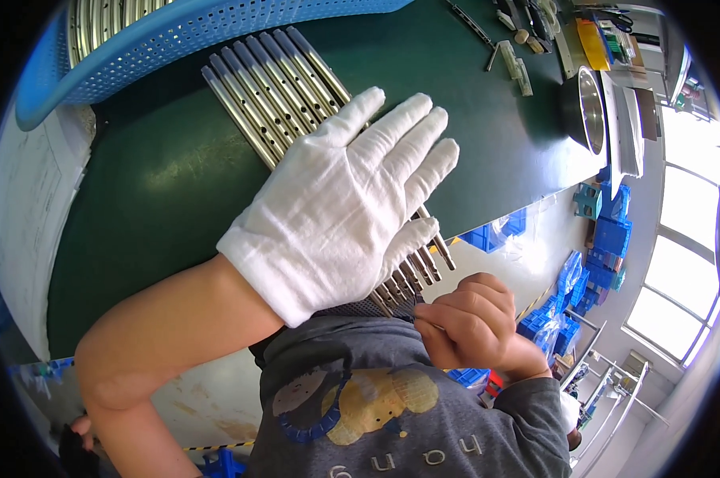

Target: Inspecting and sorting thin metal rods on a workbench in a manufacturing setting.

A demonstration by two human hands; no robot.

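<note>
Several slim metal tubes (268, 103) with small drilled holes lie side by side on the green table (161, 199), their near ends sticking out past its edge. My left hand (344, 191), in a white cotton glove, rests flat across the row with its fingers stretched out, hiding the middle of the tubes. Bare and closed, my right hand (471, 323) is beside the near tube ends. Its thumb and fingers are pressed together on something thin; most of that is hidden, so I cannot tell its kind.
A blue perforated basket (217, 40) holding more metal tubes (109, 24) stands at the far left. Small tools (527, 28) lie at the far right, near a steel bowl (589, 107). Blue crates (612, 235) stand on the floor to the right.
</note>
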